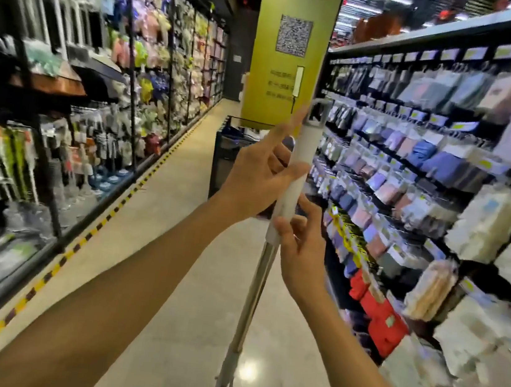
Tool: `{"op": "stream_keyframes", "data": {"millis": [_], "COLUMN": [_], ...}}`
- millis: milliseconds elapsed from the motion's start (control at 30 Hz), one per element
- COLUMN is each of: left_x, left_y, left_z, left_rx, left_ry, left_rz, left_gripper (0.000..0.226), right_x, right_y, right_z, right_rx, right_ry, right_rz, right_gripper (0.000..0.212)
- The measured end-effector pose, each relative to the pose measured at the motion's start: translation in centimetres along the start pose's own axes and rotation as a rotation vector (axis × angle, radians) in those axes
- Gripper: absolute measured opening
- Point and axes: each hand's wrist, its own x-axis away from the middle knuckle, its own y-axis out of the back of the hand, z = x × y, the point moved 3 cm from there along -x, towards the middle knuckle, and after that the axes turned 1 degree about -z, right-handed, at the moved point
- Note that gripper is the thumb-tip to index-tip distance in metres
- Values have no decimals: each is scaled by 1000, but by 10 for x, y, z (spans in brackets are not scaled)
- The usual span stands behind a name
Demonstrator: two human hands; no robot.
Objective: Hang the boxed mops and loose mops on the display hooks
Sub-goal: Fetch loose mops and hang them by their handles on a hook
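— Why is the loose mop [294,172] held upright in the aisle?

— Probably so its top hanging loop [318,110] can meet a hook. In the head view, the left hand [259,177] pinches the white grip, forefinger extended; the right hand [299,247] curls around its lower end. Socks racks [411,181] stand alongside.

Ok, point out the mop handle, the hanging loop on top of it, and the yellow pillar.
mop handle [295,179], head view, on its white grip.
hanging loop [319,106], head view, on its top bar.
yellow pillar [264,64], head view, on its bare left face.
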Motion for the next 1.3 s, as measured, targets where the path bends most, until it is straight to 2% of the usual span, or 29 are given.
{"op": "stream_keyframes", "data": {"millis": [233,600,867,1300], "left_x": [-54,-84,-107,-142], "left_y": [109,258,352,530], "left_z": [83,161,227,340], "left_rx": [-275,-403,-529,-631], "left_ry": [29,141,156,160], "left_rz": [-155,-334,-409,-440], "left_gripper": [79,82,80,80], "right_x": [-94,-174,-219,-280], "right_y": [-140,-328,-453,-657], "right_z": [-34,-49,-60,-61], "right_rx": [-223,-450,-586,-616], "right_ry": [77,218,172,204], "right_rz": [218,455,582,709], "right_gripper": [52,69,64,62]}}
